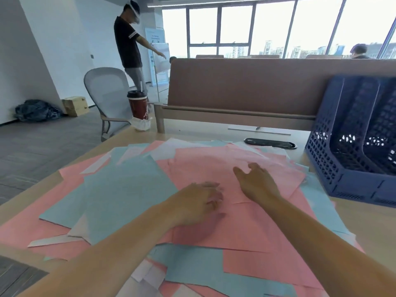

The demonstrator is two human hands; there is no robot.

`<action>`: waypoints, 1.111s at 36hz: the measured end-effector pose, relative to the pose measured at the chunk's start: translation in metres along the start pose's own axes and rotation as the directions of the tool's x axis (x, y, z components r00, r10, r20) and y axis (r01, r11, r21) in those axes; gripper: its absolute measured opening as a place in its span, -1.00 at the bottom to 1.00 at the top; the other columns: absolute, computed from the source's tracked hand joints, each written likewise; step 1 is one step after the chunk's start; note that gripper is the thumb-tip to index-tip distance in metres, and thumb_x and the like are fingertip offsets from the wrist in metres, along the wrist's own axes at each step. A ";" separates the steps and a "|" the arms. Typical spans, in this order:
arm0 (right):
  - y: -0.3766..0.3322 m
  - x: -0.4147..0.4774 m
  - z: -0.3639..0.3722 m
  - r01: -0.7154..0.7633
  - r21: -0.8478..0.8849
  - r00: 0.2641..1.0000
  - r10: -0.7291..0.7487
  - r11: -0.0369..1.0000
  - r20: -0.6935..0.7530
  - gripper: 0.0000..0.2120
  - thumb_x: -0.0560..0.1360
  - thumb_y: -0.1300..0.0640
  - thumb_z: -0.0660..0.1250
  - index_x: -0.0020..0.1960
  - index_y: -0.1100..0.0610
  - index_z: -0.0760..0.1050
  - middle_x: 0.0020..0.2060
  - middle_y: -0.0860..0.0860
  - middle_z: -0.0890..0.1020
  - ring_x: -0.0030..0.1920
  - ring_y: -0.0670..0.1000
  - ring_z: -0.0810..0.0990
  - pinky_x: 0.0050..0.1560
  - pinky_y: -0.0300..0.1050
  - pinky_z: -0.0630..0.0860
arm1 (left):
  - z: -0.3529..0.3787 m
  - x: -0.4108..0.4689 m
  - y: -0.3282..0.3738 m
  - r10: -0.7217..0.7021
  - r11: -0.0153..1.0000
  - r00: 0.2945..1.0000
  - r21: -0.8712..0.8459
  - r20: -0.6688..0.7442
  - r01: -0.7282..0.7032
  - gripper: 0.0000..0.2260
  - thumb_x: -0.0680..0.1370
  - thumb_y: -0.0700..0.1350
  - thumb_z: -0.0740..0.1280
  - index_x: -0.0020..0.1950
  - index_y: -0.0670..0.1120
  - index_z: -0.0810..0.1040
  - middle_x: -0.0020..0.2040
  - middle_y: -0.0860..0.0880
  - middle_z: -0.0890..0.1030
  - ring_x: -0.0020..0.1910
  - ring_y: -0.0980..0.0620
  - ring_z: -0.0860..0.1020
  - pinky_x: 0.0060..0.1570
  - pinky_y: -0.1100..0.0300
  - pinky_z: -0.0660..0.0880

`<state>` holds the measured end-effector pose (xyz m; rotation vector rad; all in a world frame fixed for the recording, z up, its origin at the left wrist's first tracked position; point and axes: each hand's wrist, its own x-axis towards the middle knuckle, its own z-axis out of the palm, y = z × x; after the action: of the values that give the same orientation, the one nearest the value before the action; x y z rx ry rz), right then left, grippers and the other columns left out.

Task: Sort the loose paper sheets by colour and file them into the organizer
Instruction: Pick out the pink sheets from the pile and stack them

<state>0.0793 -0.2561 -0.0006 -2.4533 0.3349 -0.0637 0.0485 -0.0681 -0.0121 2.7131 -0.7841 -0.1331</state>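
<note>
Pink paper sheets (pixel 214 168), pale blue paper sheets (pixel 124 189) and a few white paper sheets (pixel 162 151) are spread in one mixed, overlapping heap across the light wooden desk (pixel 377 232); the dark blue perforated plastic organizer (pixel 353 146) is stood at the right of the heap, just beside its edge, and no paper can be made out in the slots in view, so the filing is judged not yet begun. The right hand (pixel 257 183) is laid flat on the pink layer with fingers straight and thumb held apart; the left hand (pixel 197 202) is rested on the same layer with fingers loosely bent and blurred, and whether an edge is pinched cannot be told. Because the sheets are thin and interleaved, more than one could be lifted together, and a blue or white sheet could be carried along unseen under a pink one and filed in the wrong slot; if the top layer is swept sideways, the sheets at the left edge of the desk could be pushed off it; a sheet dragged from under others could be creased or torn; a limp bundle could be caught on the organizer's divider and buckled.
</note>
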 end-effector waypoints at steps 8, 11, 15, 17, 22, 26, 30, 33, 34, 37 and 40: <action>0.002 0.003 -0.019 -0.053 0.296 0.998 0.063 0.954 -0.022 -0.79 0.51 0.09 0.25 -0.26 0.16 0.40 -0.33 0.07 0.47 -0.28 0.12 0.43 -0.34 -0.11 0.25 | 0.001 -0.003 0.020 -0.185 0.974 0.976 0.154 0.114 0.166 -0.47 0.66 0.16 0.07 0.57 -0.07 0.20 0.60 -0.10 0.07 0.58 -0.03 0.03 0.52 0.11 -0.04; 0.001 0.003 -0.027 -0.088 0.362 0.996 0.082 0.928 0.032 -0.74 0.52 0.12 0.32 -0.30 0.18 0.39 -0.35 0.06 0.44 -0.34 0.07 0.40 -0.33 -0.11 0.28 | -0.001 -0.004 0.023 -0.116 0.993 0.990 0.046 0.082 0.113 -0.65 0.69 0.04 0.09 0.33 -0.11 0.49 0.44 -0.08 0.39 0.49 0.03 0.25 0.42 0.22 0.13; 0.002 0.000 -0.032 -0.092 0.336 0.994 0.069 0.937 0.080 -0.75 0.51 0.14 0.42 -0.22 0.21 0.40 -0.29 0.05 0.45 -0.27 0.04 0.44 -0.21 -0.11 0.36 | 0.002 -0.008 0.012 -0.158 0.987 0.987 0.039 0.031 0.156 -0.69 0.67 0.06 0.10 0.23 -0.05 0.52 0.35 -0.06 0.42 0.45 -0.05 0.28 0.43 0.11 0.20; 0.004 -0.001 -0.028 -0.089 0.263 0.994 0.068 0.961 0.086 -0.76 0.47 0.19 0.44 -0.27 0.22 0.42 -0.30 0.07 0.48 -0.26 0.07 0.49 -0.22 -0.11 0.40 | 0.002 -0.013 0.009 -0.232 0.967 0.972 0.116 0.027 0.227 -0.62 0.67 0.10 0.08 0.40 -0.04 0.41 0.50 -0.13 0.26 0.53 -0.11 0.16 0.49 0.04 0.13; 0.008 -0.004 -0.015 -0.016 0.013 1.000 0.016 1.000 -0.008 -0.86 0.43 0.35 0.24 -0.30 0.22 0.40 -0.34 0.09 0.49 -0.28 0.12 0.49 -0.34 -0.13 0.37 | 0.002 -0.021 0.001 -0.312 0.926 0.950 0.219 -0.014 0.307 -0.52 0.67 0.15 0.03 0.53 -0.05 0.24 0.59 -0.13 0.11 0.57 -0.10 0.09 0.51 -0.08 0.09; 0.010 -0.007 -0.012 0.044 -0.122 0.997 -0.052 0.991 -0.064 -0.88 0.44 0.35 0.19 -0.11 0.22 0.48 -0.21 0.11 0.56 -0.18 0.15 0.55 -0.21 -0.07 0.46 | 0.003 -0.031 -0.011 -0.340 0.907 0.940 0.254 -0.025 0.335 -0.51 0.67 0.13 0.03 0.55 -0.04 0.20 0.59 -0.15 0.10 0.56 -0.14 0.12 0.50 -0.07 0.11; 0.016 -0.008 -0.012 0.083 -0.171 0.990 -0.100 0.982 -0.096 -0.84 0.46 0.34 0.17 -0.03 0.21 0.48 -0.17 0.10 0.56 -0.15 0.15 0.53 -0.15 -0.05 0.46 | -0.002 -0.044 -0.021 -0.379 0.885 0.925 0.286 -0.017 0.368 -0.54 0.68 0.03 0.00 0.56 -0.08 0.16 0.58 -0.18 0.11 0.56 -0.16 0.11 0.51 -0.09 0.11; 0.020 -0.007 -0.016 0.100 -0.186 0.988 -0.120 0.977 -0.101 -0.84 0.48 0.33 0.16 0.00 0.20 0.46 -0.15 0.11 0.54 -0.12 0.16 0.50 -0.11 -0.04 0.45 | -0.006 -0.057 -0.028 -0.382 0.877 0.924 0.302 -0.035 0.374 -0.62 0.62 -0.09 0.05 0.43 -0.12 0.31 0.46 -0.20 0.31 0.48 -0.15 0.26 0.43 -0.11 0.23; 0.021 -0.007 -0.017 0.102 -0.196 0.987 -0.124 0.975 -0.102 -0.84 0.48 0.33 0.17 0.01 0.20 0.45 -0.15 0.11 0.54 -0.11 0.16 0.50 -0.09 -0.04 0.46 | -0.009 -0.060 -0.029 -0.384 0.873 0.923 0.313 -0.035 0.375 -0.66 0.59 -0.13 0.07 0.35 -0.13 0.36 0.38 -0.19 0.38 0.40 -0.17 0.34 0.37 -0.09 0.30; 0.024 -0.008 -0.018 0.104 -0.226 0.988 -0.127 0.969 -0.090 -0.85 0.48 0.34 0.17 0.00 0.20 0.45 -0.16 0.09 0.53 -0.10 0.16 0.51 -0.07 -0.02 0.49 | -0.014 -0.065 -0.030 -0.399 0.867 0.916 0.307 -0.047 0.393 -0.72 0.54 -0.20 0.12 0.23 -0.15 0.45 0.23 -0.15 0.47 0.21 -0.16 0.48 0.23 0.00 0.41; 0.024 -0.009 -0.017 0.103 -0.235 0.989 -0.126 0.967 -0.084 -0.85 0.47 0.35 0.17 -0.03 0.21 0.46 -0.17 0.10 0.55 -0.10 0.17 0.53 -0.11 -0.03 0.47 | -0.017 -0.062 -0.026 -0.446 0.878 0.892 0.155 -0.079 0.453 -0.74 0.59 -0.17 0.10 0.19 -0.16 0.50 0.22 -0.17 0.51 0.17 -0.17 0.51 0.17 0.04 0.45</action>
<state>0.0631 -0.2828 -0.0016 -2.7048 0.2548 -0.2063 0.0119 -0.0097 -0.0042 3.0035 -0.1400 -0.1166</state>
